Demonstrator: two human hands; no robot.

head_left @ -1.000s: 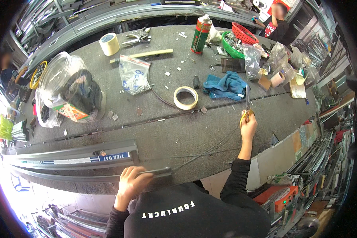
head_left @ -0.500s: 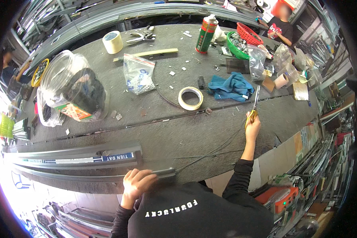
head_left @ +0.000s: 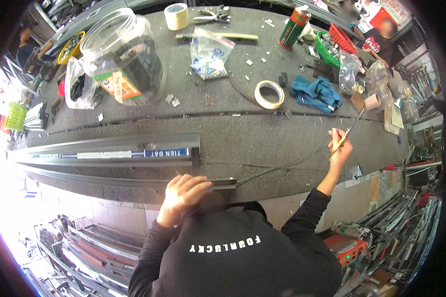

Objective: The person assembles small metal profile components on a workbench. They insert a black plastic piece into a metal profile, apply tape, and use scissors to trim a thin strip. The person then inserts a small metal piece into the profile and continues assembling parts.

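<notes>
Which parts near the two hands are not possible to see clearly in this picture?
- Head view: the profile end under the left hand is covered by its fingers.
- Head view: the tool tip in the right hand is too thin to make out.
- Head view: the rail far end is lost in glare at the left rim.

Workbench (head_left: pixel 262 143), layout: long metal rail (head_left: pixel 109 151) along near left edge, thinner rail (head_left: pixel 134 180) in front of it under left hand (head_left: pixel 181 195). Right hand (head_left: pixel 341 146) with slim tool (head_left: pixel 349 131) at right. Tape roll (head_left: pixel 269 94) mid-bench, cloth (head_left: pixel 316 93) just right of it. Jar (head_left: pixel 124 57) rear left, bag (head_left: pixel 209 47) right of jar, spray can (head_left: pixel 293 25) and basket (head_left: pixel 327 47) rear right.
</notes>
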